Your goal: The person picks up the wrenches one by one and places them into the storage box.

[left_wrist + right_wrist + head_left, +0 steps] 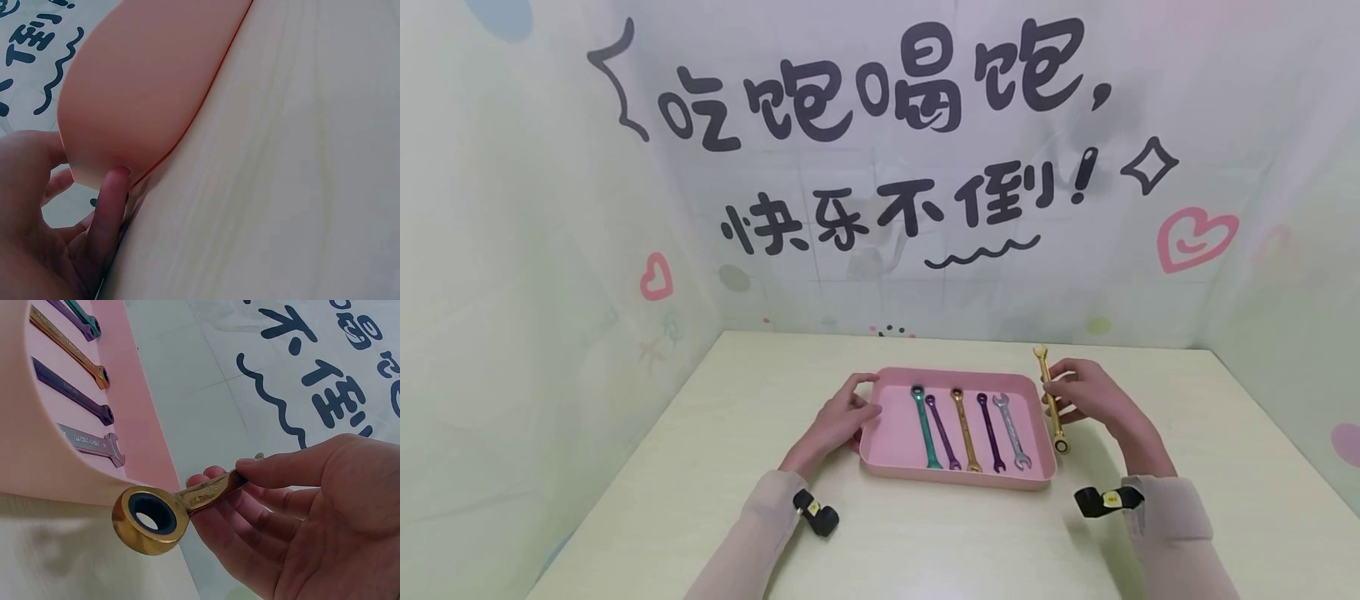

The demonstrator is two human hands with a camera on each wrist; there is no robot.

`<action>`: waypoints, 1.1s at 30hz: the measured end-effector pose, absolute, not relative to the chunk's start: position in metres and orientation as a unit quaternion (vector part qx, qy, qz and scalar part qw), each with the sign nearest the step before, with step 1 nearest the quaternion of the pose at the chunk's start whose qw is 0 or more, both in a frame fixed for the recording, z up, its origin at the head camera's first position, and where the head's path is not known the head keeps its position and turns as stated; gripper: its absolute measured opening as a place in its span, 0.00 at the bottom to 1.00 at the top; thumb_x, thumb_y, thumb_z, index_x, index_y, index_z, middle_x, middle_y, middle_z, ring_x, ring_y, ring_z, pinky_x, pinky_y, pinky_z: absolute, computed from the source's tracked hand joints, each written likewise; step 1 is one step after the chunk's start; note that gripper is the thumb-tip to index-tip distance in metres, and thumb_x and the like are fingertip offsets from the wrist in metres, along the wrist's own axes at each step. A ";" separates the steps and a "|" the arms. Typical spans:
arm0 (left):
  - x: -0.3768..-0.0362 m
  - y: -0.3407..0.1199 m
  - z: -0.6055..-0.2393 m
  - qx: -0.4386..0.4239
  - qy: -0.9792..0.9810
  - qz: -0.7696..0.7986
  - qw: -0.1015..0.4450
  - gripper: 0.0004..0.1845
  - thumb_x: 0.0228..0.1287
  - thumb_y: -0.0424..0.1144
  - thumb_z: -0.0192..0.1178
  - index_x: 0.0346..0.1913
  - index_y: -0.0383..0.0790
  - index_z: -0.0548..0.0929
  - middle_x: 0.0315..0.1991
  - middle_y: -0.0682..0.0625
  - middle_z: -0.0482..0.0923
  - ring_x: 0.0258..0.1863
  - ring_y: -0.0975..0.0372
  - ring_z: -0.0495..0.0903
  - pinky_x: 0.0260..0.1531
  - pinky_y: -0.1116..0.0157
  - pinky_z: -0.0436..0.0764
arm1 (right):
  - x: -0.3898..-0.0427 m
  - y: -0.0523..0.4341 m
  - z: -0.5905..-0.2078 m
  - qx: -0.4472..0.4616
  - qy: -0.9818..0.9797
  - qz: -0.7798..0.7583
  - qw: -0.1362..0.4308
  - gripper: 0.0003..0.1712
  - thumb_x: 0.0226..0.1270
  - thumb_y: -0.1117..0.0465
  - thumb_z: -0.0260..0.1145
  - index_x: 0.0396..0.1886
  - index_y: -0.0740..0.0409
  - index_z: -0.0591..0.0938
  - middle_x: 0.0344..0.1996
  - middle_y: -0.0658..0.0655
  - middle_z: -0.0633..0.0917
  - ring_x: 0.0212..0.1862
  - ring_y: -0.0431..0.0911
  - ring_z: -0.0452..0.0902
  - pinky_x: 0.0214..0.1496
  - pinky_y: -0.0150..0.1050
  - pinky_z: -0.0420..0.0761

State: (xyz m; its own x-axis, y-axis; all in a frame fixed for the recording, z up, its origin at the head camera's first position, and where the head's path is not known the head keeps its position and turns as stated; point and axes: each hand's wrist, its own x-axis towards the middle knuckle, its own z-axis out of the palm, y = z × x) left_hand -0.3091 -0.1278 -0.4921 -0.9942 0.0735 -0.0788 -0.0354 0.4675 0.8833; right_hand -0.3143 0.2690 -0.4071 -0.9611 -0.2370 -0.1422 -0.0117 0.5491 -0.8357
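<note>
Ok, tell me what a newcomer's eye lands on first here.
First, the pink tray mid-table, with five wrenches side by side in it: green, purple, gold, dark purple and silver. Next, the right hand just right of the tray, pinching a gold ratchet wrench, while the left hand grips the tray's left edge. Behind, big black lettering fills the backdrop.
</note>
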 end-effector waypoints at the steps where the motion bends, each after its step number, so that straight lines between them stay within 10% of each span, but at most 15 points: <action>1: -0.309 -0.128 -0.492 0.011 0.855 0.516 0.053 0.28 0.72 0.46 0.61 0.73 0.63 0.68 0.45 0.44 0.79 0.25 0.59 0.79 0.17 0.69 0.80 | -0.314 0.268 -0.407 -0.072 0.872 -0.469 0.121 0.20 0.78 0.64 0.57 0.60 0.76 0.70 0.40 0.68 0.87 0.36 0.47 0.86 0.40 0.46 0.91; 33: -0.306 -0.127 -0.489 0.011 0.852 0.520 0.055 0.28 0.72 0.44 0.61 0.73 0.61 0.68 0.45 0.43 0.79 0.23 0.59 0.79 0.15 0.67 0.81 | -0.315 0.267 -0.408 -0.072 0.874 -0.466 0.121 0.20 0.78 0.64 0.57 0.60 0.76 0.70 0.40 0.67 0.87 0.36 0.47 0.85 0.40 0.46 0.91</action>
State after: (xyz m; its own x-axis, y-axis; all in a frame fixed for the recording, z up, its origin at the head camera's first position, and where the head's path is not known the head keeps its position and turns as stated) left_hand -0.3062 -0.1269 -0.4890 -0.9938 0.0754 -0.0819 -0.0383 0.4589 0.8877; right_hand -0.3151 0.2667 -0.4079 -0.9605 -0.2383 -0.1438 -0.0134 0.5555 -0.8314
